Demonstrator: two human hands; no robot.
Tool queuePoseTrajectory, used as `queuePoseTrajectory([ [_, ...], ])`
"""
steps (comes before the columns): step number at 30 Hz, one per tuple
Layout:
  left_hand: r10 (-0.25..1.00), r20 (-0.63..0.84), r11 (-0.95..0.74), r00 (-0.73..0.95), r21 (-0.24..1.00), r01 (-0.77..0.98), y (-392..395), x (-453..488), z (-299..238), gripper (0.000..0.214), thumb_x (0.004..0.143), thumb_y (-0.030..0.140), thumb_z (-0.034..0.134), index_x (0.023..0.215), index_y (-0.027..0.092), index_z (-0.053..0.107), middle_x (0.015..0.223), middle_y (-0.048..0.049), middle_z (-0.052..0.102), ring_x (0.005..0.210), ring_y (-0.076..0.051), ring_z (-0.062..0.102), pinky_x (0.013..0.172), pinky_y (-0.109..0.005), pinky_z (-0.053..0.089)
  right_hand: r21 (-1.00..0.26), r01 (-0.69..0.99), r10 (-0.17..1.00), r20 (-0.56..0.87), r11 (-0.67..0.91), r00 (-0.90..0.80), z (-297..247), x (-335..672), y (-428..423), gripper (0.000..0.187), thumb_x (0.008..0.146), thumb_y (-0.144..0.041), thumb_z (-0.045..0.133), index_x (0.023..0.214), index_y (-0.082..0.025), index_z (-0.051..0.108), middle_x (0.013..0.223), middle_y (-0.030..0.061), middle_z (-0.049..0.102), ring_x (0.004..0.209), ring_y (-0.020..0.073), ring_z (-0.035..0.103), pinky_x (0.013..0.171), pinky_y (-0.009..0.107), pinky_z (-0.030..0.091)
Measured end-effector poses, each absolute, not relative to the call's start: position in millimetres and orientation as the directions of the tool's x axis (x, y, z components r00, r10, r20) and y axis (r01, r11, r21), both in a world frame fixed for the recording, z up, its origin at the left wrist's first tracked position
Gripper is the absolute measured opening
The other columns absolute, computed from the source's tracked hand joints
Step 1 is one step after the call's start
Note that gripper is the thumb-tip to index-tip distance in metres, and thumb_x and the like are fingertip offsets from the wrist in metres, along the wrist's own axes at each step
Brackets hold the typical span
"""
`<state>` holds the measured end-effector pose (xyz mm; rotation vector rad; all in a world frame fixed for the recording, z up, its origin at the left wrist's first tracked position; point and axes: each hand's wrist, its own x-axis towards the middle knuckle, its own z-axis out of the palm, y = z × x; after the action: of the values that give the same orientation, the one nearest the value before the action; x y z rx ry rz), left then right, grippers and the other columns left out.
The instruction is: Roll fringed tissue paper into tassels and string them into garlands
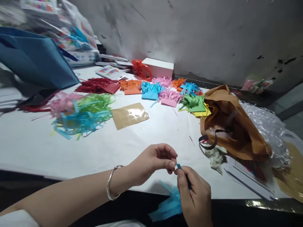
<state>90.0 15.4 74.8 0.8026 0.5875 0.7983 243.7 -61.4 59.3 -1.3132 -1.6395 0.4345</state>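
My right hand (195, 197) is closed around a blue tissue-paper tassel (169, 205), whose fringed strips hang below the fist past the table's front edge. A folded dark-blue end (179, 166) of it pokes up between thumb and forefinger. Just left of that end, my left hand (156, 162) has its thumb pressed to its curled fingers. Whatever may be in that pinch is too small to make out. A silver bangle (110, 186) circles the left wrist. Both hands are close together over the front edge of the white table (94, 154).
Fringed paper bundles in red (101, 85), orange (130, 86), blue (150, 91), pink (169, 97) and green (194, 102) line the back. Loose tassels (85, 116) lie left of a brown envelope (130, 115). A brown bag (236, 126) stands right, a blue bag (40, 60) left.
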Motion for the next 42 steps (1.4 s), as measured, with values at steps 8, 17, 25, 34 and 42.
queuePoseTrajectory([
  [8,0.886,-0.08,0.27,0.456,0.889,-0.369,-6.7,45.2,70.3,0.019,0.072,0.013,0.082,0.084,0.012,0.067,0.074,-0.0004,0.069,0.066,-0.009,0.063,0.065,-0.021,0.051,-0.677,0.591,0.891,0.415,0.439,-0.186,62.7,216.5,-64.6,0.022,0.1,-0.021,0.044,0.081,-0.021,0.055,0.068,-0.0021,0.055,0.059,0.0108,0.052,0.058,0.024,0.037],
  [17,0.841,0.064,-0.076,0.537,0.997,0.0,-15.6,16.7,73.4,0.009,0.08,0.012,0.068,0.089,0.013,0.07,0.082,-0.0035,0.07,0.07,-0.012,0.064,0.066,-0.023,0.052,-0.693,0.575,0.894,0.258,0.435,-0.366,75.2,209.4,-61.2,0.028,0.101,-0.022,0.041,0.074,-0.021,0.05,0.064,-0.0046,0.048,0.055,0.0088,0.046,0.053,0.023,0.033],
  [25,0.803,-0.011,0.019,0.596,1.0,-0.008,-17.2,10.1,69.6,0.01,0.083,0.023,0.071,0.088,0.014,0.069,0.084,-0.0048,0.071,0.074,-0.014,0.065,0.071,-0.025,0.054,-0.774,0.507,0.894,0.167,0.379,-0.415,69.4,208.5,-63.1,0.028,0.101,-0.026,0.042,0.075,-0.021,0.052,0.066,-0.0035,0.05,0.058,0.0101,0.048,0.055,0.023,0.035],
  [34,0.813,-0.077,0.128,0.577,0.991,-0.049,-18.5,14.3,59.2,0.016,0.08,0.022,0.075,0.094,0.016,0.073,0.086,-0.0048,0.075,0.079,-0.016,0.069,0.075,-0.027,0.056,-0.737,0.565,0.916,0.189,0.371,-0.355,60.8,211.6,-66.9,0.027,0.102,-0.025,0.042,0.079,-0.021,0.055,0.068,-0.0034,0.054,0.057,0.01,0.05,0.055,0.022,0.037],
  [42,0.825,0.204,-0.365,0.527,0.905,0.221,-23.4,11.2,60.3,0.016,0.093,0.016,0.056,0.102,0.015,0.069,0.091,-0.0086,0.076,0.079,-0.015,0.071,0.072,-0.024,0.054,-0.75,0.549,0.924,0.233,0.369,-0.303,47.2,204.2,-72.9,0.027,0.103,-0.027,0.041,0.081,-0.022,0.054,0.066,-0.0041,0.053,0.057,0.0102,0.05,0.054,0.023,0.035],
])
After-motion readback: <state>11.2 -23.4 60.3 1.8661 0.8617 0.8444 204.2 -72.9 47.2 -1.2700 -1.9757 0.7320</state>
